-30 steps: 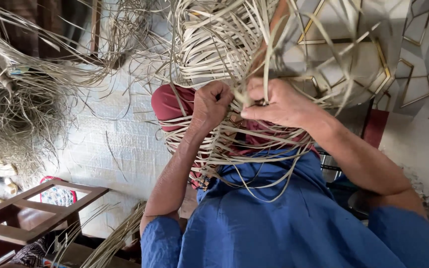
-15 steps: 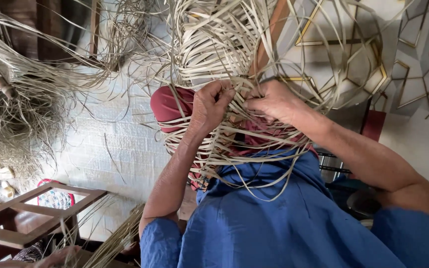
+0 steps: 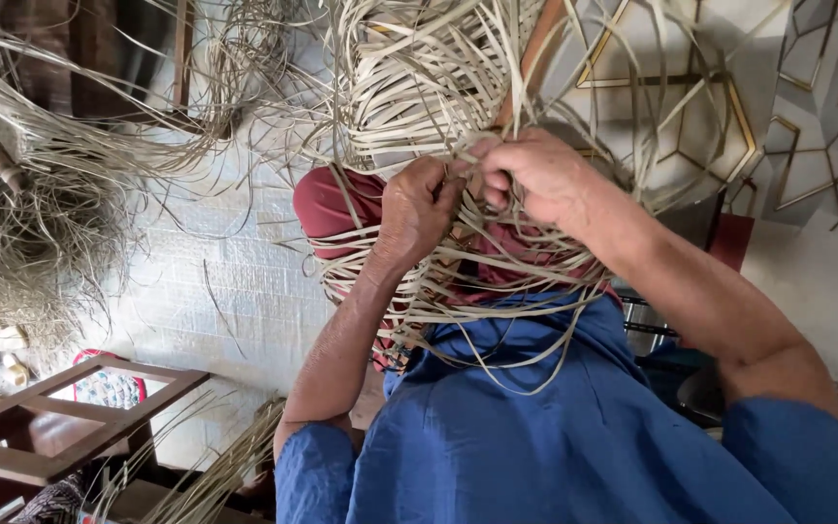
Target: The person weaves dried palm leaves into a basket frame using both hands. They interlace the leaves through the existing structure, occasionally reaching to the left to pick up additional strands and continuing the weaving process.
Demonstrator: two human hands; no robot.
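A loose, half-woven bundle of pale cane strips [image 3: 419, 87] rises in front of me over my lap. My left hand [image 3: 419, 209] is closed around several strips at the middle of the weave. Right beside it, my right hand [image 3: 535, 175] pinches strips between thumb and fingers, and the two hands touch. More strips [image 3: 467, 291] fan out flat below the hands, across my red trousers [image 3: 327, 209] and blue shirt [image 3: 555, 437].
A tangled heap of thin fibres [image 3: 31, 233] lies on the woven mat [image 3: 215, 291] at left. A wooden frame [image 3: 60, 427] stands at the lower left beside more loose strips [image 3: 215, 475]. A patterned tiled surface [image 3: 807, 107] fills the right side.
Both hands have shifted slightly upward and closer together in the weave. The view has moved a little; the right hand now pinches strips higher up.
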